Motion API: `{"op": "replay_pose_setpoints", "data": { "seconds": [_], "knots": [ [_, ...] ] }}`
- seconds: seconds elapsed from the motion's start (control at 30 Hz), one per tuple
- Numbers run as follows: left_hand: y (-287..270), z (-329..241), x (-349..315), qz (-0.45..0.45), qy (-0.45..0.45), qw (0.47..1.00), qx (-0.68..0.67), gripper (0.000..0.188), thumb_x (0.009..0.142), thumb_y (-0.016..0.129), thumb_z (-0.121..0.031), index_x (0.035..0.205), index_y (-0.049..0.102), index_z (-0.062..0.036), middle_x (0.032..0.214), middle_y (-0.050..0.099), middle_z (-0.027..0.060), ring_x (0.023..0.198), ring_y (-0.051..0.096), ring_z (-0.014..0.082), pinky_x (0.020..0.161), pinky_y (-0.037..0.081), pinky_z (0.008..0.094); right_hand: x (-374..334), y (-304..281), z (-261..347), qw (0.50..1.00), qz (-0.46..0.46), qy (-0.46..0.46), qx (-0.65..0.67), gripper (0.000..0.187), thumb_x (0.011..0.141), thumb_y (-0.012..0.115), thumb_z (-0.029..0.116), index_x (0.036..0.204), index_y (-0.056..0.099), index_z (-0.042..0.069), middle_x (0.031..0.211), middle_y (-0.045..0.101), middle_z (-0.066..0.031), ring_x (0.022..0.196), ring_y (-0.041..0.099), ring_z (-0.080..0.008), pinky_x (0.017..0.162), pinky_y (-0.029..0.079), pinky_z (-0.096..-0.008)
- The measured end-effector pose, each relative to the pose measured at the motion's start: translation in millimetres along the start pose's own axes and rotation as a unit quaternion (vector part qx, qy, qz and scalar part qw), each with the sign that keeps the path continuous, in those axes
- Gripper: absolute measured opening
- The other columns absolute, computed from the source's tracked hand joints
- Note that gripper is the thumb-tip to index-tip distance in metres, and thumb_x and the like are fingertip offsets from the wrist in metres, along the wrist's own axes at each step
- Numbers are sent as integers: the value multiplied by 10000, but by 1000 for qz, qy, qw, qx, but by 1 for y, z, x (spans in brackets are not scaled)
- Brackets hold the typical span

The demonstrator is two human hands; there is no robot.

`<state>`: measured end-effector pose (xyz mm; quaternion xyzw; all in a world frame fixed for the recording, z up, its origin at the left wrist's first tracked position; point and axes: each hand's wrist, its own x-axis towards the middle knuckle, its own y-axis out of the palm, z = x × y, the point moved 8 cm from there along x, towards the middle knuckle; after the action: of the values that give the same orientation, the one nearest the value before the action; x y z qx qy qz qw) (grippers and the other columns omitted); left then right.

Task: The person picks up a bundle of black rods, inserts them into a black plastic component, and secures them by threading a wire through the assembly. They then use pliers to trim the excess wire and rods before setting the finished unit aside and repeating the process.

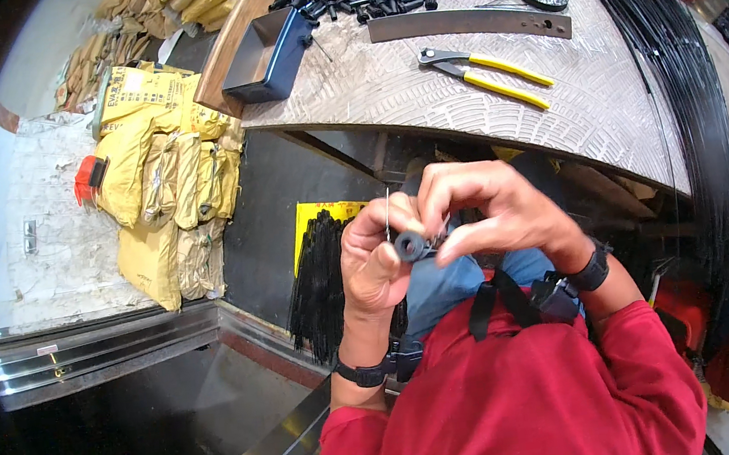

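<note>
Pinching a small black round-ended part (411, 246) over the lap (437, 289), the left hand's fingers (382, 261) probably steady it beside the right hand (491, 213), fingers curled (can't tell on what), pliers (506, 85) seemingly kept handy on the far table (607, 105).

A small black part (410, 246) was held up in mid-air between the left hand (370, 263) and the right hand (497, 208).
From where I stood, its round end showed a thick dark ring with a hole in the middle; the rest, toward the right fingertips, was mostly hidden by the fingers. A thin, straight, pale wire (388, 209) rose by the left fingertips, just beside that ring, though whether the two were joined I couldn't tell.
</note>
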<state>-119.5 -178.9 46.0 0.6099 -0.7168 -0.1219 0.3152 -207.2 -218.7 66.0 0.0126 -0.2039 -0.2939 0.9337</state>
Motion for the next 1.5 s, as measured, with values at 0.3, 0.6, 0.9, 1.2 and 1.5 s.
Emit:
{"op": "replay_pose_setpoints", "data": {
  "seconds": [0.3, 0.6, 0.9, 1.2, 1.5],
  "knots": [
    [2, -2, -10, -69, 14, 996, 47, 359, 742, 690, -331, 835, 536, -20, 742, 477, 38, 712, 430, 132, 674, 353, 263, 1, -3, 0, 999, 21, 45, 0, 212, 694, 726, 129, 800, 583, 14, 745, 585, -50, 690, 572, -140, 611, 447, -269],
    [-7, 0, -15, -131, 31, 987, 85, 302, 741, 700, -247, 861, 541, -20, 812, 510, 57, 801, 470, 148, 743, 376, 269, -34, 18, 35, 847, -192, -217, -446, 289, 666, 691, 177, 873, 577, 10, 719, 565, -83, 585, 562, -205, 490, 430, -293],
    [-10, 2, -19, -162, 21, 983, 79, 261, 749, 699, -201, 875, 561, -19, 886, 498, 34, 831, 474, 114, 762, 377, 240, -30, 19, 29, 847, -201, -173, -461, 321, 667, 670, 133, 948, 571, 15, 765, 560, -88, 624, 557, -229, 522, 430, -301],
    [-16, 2, -35, -270, 47, 920, 282, 331, 854, 568, -121, 1129, 512, 55, 1017, 576, 78, 894, 545, 120, 787, 444, 247, -22, 3, -4, 939, -187, -52, -283, 306, 648, 686, 35, 910, 529, 19, 765, 539, -106, 618, 565, -220, 516, 457, -297],
    [10, -33, -43, -123, 91, 944, 291, 365, 861, 523, -63, 1194, 445, 63, 1115, 559, 199, 1018, 559, 225, 871, 433, 317, -51, 22, 19, 875, -212, -251, -356, 333, 636, 720, 56, 934, 571, 56, 868, 573, -115, 732, 586, -232, 587, 491, -316]
  ]
}}
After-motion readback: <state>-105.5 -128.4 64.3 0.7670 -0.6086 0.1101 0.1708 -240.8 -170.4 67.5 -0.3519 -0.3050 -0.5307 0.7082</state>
